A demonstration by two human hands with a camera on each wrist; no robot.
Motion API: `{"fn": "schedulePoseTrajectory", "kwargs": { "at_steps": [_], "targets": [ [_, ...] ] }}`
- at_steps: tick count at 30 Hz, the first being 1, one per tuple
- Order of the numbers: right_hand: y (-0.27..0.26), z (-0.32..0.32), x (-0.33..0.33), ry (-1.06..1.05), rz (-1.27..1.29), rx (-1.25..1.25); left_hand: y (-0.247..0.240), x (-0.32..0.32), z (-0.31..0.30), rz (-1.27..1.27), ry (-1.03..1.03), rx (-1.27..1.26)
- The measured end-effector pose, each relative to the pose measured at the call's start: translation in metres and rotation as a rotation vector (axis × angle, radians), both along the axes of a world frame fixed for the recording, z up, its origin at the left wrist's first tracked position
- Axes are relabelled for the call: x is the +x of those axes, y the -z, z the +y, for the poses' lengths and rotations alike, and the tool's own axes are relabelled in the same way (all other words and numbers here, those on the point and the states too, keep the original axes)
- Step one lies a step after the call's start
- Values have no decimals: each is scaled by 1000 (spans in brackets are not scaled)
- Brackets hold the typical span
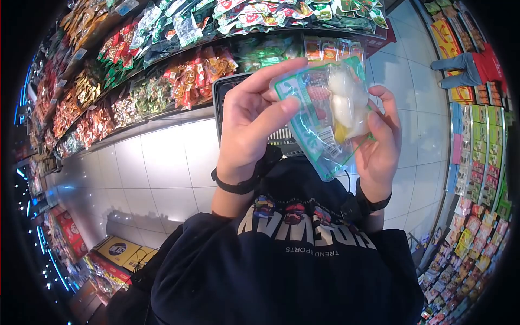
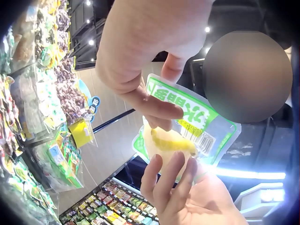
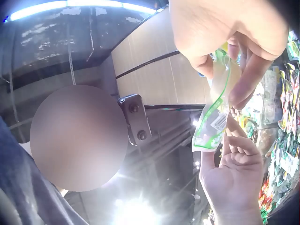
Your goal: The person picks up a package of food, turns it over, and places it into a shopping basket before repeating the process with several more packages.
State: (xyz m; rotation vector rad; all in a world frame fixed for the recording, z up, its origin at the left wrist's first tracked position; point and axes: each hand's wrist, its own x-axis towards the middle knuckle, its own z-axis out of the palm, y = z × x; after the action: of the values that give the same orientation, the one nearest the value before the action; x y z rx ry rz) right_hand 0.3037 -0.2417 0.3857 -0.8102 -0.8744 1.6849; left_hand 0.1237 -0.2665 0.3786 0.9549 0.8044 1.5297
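Observation:
Held up in front of the chest is a clear plastic food packet [image 1: 325,122] with green edging, pale white chunks and a yellow piece inside, and a barcode. My left hand [image 1: 244,124] pinches its left edge, thumb on the near face and fingers behind. At the other edge my right hand [image 1: 379,141] grips the packet with thumb and fingers. The left wrist view shows green lettering on the packet [image 2: 183,117], with the left hand [image 2: 154,56] above and the right hand [image 2: 187,197] below. The packet [image 3: 213,122] appears nearly edge-on in the right wrist view.
Behind the left hand is a dark basket [image 1: 218,103]. Shelves of bagged snacks [image 1: 195,73] run along the far side and left. More packaged goods [image 1: 479,157] line the right, where a person in red [image 1: 490,67] bends. Yellow boxes [image 1: 120,250] lie at lower left on the tiled floor [image 1: 162,157].

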Motion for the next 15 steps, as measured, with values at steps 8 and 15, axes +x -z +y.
{"fn": "schedulePoseTrajectory", "kwargs": {
  "at_steps": [8, 15],
  "targets": [
    [1, 1, 5, 12, -10, 0, 2, 2, -2, -32, 24, -3],
    [1, 4, 4, 44, -13, -6, 6, 0, 2, -67, 79, 44]
  ]
}}
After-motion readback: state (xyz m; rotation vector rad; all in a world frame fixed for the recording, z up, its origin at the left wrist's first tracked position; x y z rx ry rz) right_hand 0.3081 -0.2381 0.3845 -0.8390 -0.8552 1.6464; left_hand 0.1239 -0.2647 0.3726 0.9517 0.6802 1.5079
